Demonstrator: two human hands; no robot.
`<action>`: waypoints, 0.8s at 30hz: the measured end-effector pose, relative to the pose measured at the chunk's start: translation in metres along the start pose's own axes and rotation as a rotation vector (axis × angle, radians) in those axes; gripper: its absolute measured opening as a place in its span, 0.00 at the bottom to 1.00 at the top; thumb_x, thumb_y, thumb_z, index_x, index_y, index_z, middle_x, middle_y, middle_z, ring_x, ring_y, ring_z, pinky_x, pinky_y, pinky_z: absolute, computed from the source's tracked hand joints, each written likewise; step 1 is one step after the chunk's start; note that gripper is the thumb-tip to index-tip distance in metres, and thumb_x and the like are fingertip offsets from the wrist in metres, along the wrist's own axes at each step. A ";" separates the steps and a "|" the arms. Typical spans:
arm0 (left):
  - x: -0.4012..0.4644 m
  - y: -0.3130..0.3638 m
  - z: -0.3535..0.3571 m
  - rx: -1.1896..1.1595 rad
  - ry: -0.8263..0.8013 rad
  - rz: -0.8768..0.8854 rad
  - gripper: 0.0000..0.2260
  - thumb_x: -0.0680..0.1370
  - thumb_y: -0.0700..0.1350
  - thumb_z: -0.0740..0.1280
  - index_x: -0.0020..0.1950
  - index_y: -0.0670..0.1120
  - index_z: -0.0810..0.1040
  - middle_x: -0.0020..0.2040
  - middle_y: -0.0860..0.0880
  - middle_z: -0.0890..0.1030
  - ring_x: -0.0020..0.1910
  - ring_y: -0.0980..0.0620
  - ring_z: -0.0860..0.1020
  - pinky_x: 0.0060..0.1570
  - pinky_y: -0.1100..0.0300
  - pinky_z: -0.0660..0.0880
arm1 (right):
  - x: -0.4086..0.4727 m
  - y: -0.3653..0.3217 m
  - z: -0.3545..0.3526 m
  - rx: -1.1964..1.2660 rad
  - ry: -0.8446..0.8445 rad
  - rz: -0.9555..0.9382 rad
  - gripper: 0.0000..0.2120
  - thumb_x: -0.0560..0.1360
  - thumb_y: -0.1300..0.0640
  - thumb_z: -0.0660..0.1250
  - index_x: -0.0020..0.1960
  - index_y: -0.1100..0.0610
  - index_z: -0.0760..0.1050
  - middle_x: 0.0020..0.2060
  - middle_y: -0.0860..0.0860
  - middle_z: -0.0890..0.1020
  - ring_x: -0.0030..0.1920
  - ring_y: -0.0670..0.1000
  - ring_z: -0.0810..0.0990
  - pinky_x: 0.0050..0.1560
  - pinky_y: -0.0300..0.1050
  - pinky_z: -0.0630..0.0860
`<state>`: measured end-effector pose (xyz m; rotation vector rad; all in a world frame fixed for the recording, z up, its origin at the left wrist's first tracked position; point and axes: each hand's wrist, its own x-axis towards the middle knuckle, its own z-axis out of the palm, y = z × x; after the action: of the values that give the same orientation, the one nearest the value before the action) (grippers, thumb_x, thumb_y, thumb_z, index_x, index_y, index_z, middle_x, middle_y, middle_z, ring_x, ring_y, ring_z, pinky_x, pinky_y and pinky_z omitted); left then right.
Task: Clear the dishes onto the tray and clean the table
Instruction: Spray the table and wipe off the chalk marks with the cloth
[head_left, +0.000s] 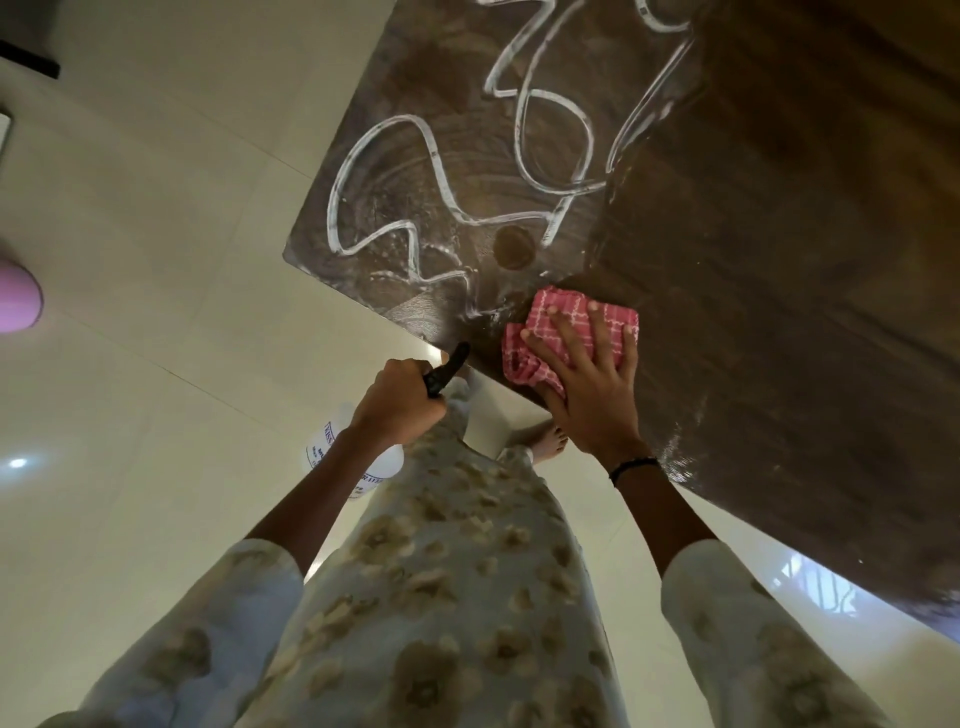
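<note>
One container is seen: a white plastic spray bottle with a black trigger head (358, 457), held below the worktop's edge and largely hidden behind the left forearm. Its contents cannot be made out; printed lettering on its side is too small to read. The left hand (400, 400) is closed around the bottle's neck, with the black nozzle pointed toward the near corner of the dark brown wooden worktop (779, 260).

One cloth is present: a folded pink-and-white checked cloth (571, 332), lying on the worktop just inside its near edge. The right hand (592, 384) is laid flat on it, fingers spread, pressing it down rather than clasping it. A black band (631, 467) is worn at that wrist.

White looping lines of foamy cleaner (395, 197) are spread over the left part of the worktop, beyond the cloth; what appears to be a round bare patch (513, 248) sits among them. The right part is free of foam.

A pale tiled floor (156, 260) lies below, where one bare foot (545, 441) is visible.
</note>
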<state>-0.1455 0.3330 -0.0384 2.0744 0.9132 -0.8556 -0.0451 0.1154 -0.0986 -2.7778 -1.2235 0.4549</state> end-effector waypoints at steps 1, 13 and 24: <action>0.002 0.000 -0.003 -0.005 0.013 0.004 0.09 0.69 0.38 0.63 0.31 0.45 0.66 0.29 0.46 0.72 0.31 0.43 0.70 0.32 0.56 0.66 | 0.010 -0.003 -0.001 0.013 0.026 0.030 0.25 0.78 0.39 0.56 0.74 0.41 0.60 0.75 0.51 0.63 0.76 0.61 0.53 0.72 0.65 0.40; 0.005 0.013 -0.050 -0.141 0.052 0.107 0.07 0.67 0.43 0.64 0.43 0.43 0.76 0.30 0.42 0.76 0.26 0.45 0.70 0.29 0.54 0.67 | 0.037 -0.067 0.011 0.036 -0.040 -0.218 0.24 0.79 0.39 0.53 0.74 0.41 0.59 0.75 0.51 0.63 0.76 0.63 0.54 0.71 0.71 0.51; 0.022 0.028 -0.069 -0.234 0.051 0.114 0.11 0.64 0.44 0.63 0.41 0.40 0.76 0.33 0.37 0.78 0.30 0.42 0.73 0.33 0.52 0.70 | 0.102 -0.054 -0.015 0.092 -0.006 0.122 0.25 0.79 0.39 0.53 0.74 0.43 0.61 0.76 0.52 0.61 0.76 0.64 0.53 0.70 0.70 0.42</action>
<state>-0.0920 0.3810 -0.0090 1.9319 0.8684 -0.6078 -0.0138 0.2275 -0.0987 -2.7849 -1.0102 0.5156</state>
